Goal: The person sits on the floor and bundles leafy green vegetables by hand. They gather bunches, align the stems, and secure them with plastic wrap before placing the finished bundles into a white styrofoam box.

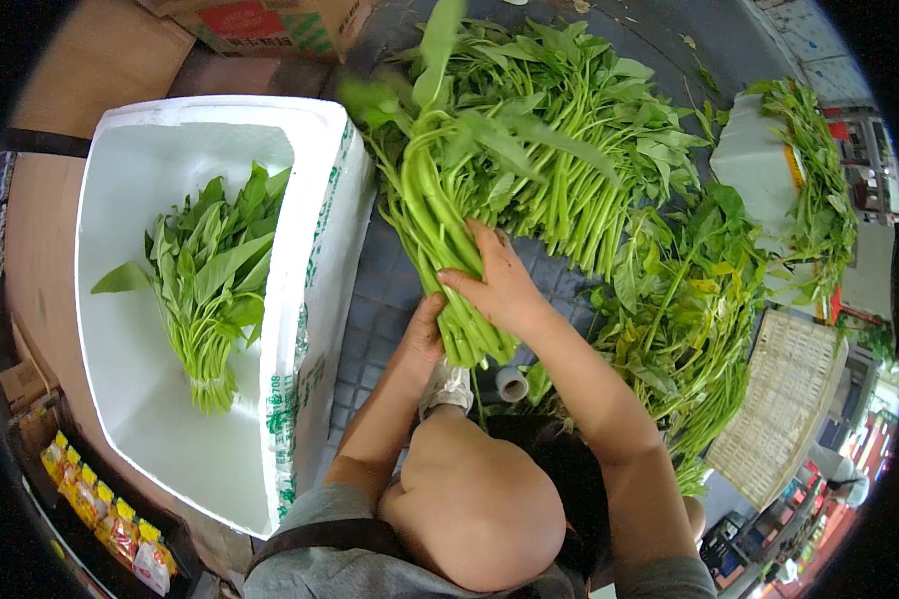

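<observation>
A bunch of water spinach [461, 299] is gathered between my two hands, its cut stem ends towards me and its leaves pointing away. My left hand [423, 333] grips the lower stems from the left. From the right, my right hand [498, 281] wraps the stems with thumb and fingers. Some leaves at the top are blurred. To the left stands a white foam box [322, 247] with green print, holding a tied bundle of leafy greens [213, 299]. Beyond my hands a large pile of water spinach [569, 142] lies on the tiled floor.
Loose yellowing greens [682, 314] are heaped at the right, beside a woven basket [779, 404]. More greens [813, 180] lie on a pale box. A roll of tape [512, 383] is near my shoe [448, 389]. Cardboard boxes [270, 26] stand at the back left.
</observation>
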Tool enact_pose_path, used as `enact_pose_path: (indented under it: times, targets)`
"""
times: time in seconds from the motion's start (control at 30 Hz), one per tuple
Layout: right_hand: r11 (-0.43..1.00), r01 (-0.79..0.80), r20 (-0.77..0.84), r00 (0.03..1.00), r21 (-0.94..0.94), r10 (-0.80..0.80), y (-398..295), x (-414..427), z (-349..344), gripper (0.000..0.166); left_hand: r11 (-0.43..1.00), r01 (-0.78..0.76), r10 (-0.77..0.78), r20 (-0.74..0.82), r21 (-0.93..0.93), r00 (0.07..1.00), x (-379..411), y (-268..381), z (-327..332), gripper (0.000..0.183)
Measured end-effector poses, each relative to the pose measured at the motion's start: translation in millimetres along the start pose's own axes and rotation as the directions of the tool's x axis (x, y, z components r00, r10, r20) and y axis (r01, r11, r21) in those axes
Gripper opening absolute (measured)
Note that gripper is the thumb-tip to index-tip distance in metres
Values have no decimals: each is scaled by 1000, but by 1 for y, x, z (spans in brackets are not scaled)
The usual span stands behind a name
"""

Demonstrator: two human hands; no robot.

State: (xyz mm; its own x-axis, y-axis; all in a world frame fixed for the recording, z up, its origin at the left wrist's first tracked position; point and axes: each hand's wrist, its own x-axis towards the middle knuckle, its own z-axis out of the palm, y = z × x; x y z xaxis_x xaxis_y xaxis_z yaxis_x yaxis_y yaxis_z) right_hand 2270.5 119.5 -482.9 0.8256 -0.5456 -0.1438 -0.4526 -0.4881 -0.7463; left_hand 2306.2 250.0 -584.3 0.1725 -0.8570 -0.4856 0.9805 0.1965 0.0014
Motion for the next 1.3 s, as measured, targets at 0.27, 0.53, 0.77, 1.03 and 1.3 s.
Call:
enact_pose_path:
  times: [0.27,0.53,0.77,1.03,1.3]
  targets:
    - [425,-550,477,835,719,275,9,-3,-20,42,1000,23,-23,37,-10,999,-15,6,21,71]
    - [903,-206,172,974,378,151,0,-27,-7,84,899,-128,139,3,419,990,-21,13,45,76]
    - [514,52,-85,996,856,41,-8,-23,-30,64,472,-394,235,318,788,918,-15,51,129,64]
    - [226,-485,311,790,845,529,78,-13,44,81,524,-41,103,-16,851,995,23,43,75,58]
    - [197,-429,336,863,881,378,59,-20,13,77,576,-138,203,23,806,979,22,30,65,57]
